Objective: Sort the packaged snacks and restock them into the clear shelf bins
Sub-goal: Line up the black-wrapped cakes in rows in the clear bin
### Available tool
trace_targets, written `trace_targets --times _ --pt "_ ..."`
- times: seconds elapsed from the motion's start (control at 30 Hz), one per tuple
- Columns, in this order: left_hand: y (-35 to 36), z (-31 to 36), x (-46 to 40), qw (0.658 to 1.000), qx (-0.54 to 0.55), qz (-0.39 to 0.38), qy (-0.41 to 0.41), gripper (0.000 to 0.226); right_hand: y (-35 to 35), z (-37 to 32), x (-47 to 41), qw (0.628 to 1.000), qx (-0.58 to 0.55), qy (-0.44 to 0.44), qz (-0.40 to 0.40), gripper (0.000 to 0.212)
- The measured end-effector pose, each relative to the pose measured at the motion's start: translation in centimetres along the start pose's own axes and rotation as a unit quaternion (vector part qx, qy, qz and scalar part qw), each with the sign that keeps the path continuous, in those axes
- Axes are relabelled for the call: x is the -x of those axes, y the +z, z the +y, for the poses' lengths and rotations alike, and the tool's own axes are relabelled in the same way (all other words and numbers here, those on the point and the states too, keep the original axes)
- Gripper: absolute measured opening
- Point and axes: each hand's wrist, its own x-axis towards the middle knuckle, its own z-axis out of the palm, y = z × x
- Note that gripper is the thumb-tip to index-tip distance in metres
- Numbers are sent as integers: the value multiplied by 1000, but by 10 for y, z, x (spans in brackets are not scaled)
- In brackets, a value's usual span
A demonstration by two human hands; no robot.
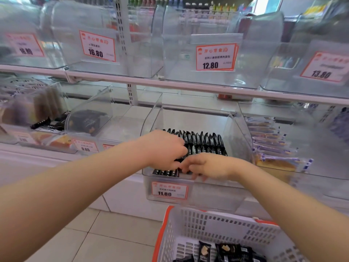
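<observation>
1. Nearest the camera, a white basket point(222, 225) with an orange rim is sitting at the bottom edge of the view, holding a few black snack packs point(224, 251) on its floor.
2. Both bare forearms are reaching over the basket into the clear bin point(239, 129) on the lower shelf point(56, 157).
3. Left hand point(163, 149) is curling loosely, fingers bent down onto the black packs near the bin's front left corner; whether it is gripping one, I cannot tell.
4. Right hand point(209, 165) is lying just beside the left, fingertips nearly meeting it, fingers partly closed and pressing on packs at the bin's front edge; no clear grasp is showing.
5. Rows of black packets point(204, 138) are standing upright, tightly packed, filling the bin's floor from back to front.
6. An orange-bordered price tag point(169, 190) reading 11.80 is hanging on the bin's front wall.
7. Neighbouring bin point(321, 148) at right is holding blue-printed cake packs point(273, 148).
</observation>
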Motion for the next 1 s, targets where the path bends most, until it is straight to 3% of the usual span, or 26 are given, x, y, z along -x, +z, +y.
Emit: trace_targets --times 0.13,0.23,0.43,0.53,0.67,0.77,0.87,1.0 --pt "-14 25 19 990 65 121 44 22 -1 5 57 981 -52 -92 163 26" --pt "-6 62 17 987 64 106 106 26 16 31 106 972 -109 -104 179 22" --pt "43 155 -26 980 67 -17 185 26 73 118 138 979 -122 39 157 22" --pt "82 194 -49 976 97 -63 187 28 104 174 137 979 -100 102 143 21" --pt "147 244 -72 956 168 -180 161 26 148 247 141 971 -118 184 99 16" --pt "195 275 -83 923 225 -279 142 24 186 298 141 968 -88 224 71 13" --pt "240 304 -88 865 328 -369 94 24 229 343 135 962 -82 259 -5 13" --pt "289 339 -88 806 399 -436 32 25 268 384 116 962 -14 256 -89 20"
